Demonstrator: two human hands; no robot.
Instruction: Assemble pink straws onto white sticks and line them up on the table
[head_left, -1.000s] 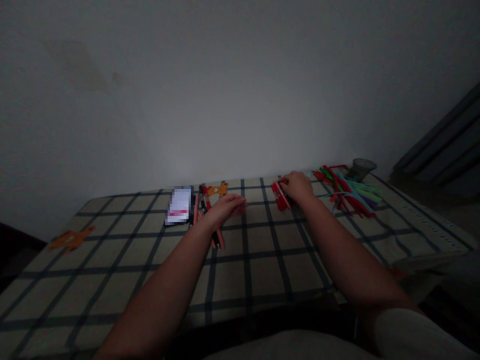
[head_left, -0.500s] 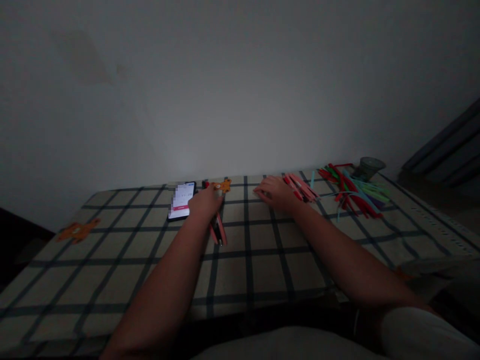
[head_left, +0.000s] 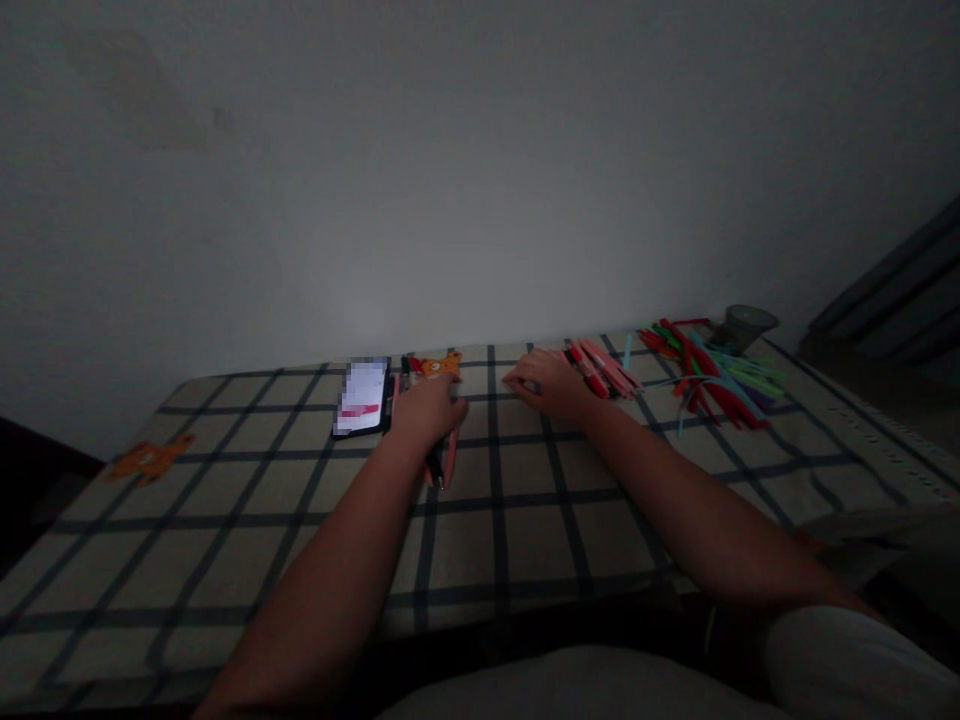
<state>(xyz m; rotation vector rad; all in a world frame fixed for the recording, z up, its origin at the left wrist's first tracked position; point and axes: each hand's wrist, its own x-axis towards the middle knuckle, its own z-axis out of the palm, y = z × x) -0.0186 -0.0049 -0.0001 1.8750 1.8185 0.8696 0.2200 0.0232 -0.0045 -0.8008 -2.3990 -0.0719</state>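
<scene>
My left hand point(head_left: 426, 408) lies over a small group of slender pink and black sticks point(head_left: 436, 474), one with a shiny, pen-like tip. Its thumb stands away from the fingers, so it looks open, though the palm side is hidden. My right hand point(head_left: 551, 382) rests on the cloth with thumb and fingertips together, and nothing shows between them. Just right of it is a bundle of pink and red sticks point(head_left: 606, 370), partly behind the hand; their exact kind is too dark to tell.
A phone point(head_left: 361, 398) with a lit screen lies left of my left hand. At the right are a loose pile of red, green and blue strips point(head_left: 712, 375) and a clear cup point(head_left: 744, 325). A checked cloth point(head_left: 517, 530) covers the table, against a wall point(head_left: 480, 180).
My left hand has shifted slightly right, its thumb now standing out, while the sticks under it stay in place. My right hand is nearly still. The camera view has tilted a little.
</scene>
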